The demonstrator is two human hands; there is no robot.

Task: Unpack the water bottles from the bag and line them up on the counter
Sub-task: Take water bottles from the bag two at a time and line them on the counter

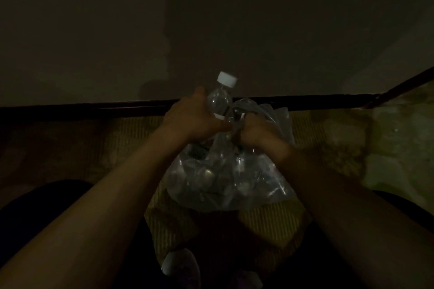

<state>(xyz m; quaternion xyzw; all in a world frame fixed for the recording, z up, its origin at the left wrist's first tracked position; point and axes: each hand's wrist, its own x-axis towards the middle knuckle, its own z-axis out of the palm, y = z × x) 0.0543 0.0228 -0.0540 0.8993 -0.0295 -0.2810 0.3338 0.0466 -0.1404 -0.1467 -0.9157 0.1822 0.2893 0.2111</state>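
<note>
Dim scene, low contrast throughout; detail in the shadows is poor.

Left hand (pixel 195 117): wrapped around the body of a clear water bottle (pixel 219 101), back of the hand toward the camera. Thumb lies up along the left side of the bottle's shoulder; the fingers curl round the far side and are mostly hidden, with fingertips showing near the label band at the right edge of the hand. The bottle stands close to upright, tilted slightly right, its white cap (pixel 227 79) well clear above the hand. The lower part of the bottle is hidden behind the hand and the plastic, so how far it sits inside the bag cannot be told.

Right hand (pixel 254 129): closed into a fist on the gathered top of the clear plastic bag (pixel 230 178), just right of the bottle and nearly touching the left hand. Individual fingers are not resolved; they are curled tight, not spread.

The bag rests on a yellowish woven mat (pixel 265 223), near side bulging with more clear bottles, count not readable.

Far edge: a dark rail (pixel 94 109) runs left to right below a plain wall (pixel 211 19).

Near edge, bottom centre: a pale rounded object (pixel 180 265), identity unclear.
</note>
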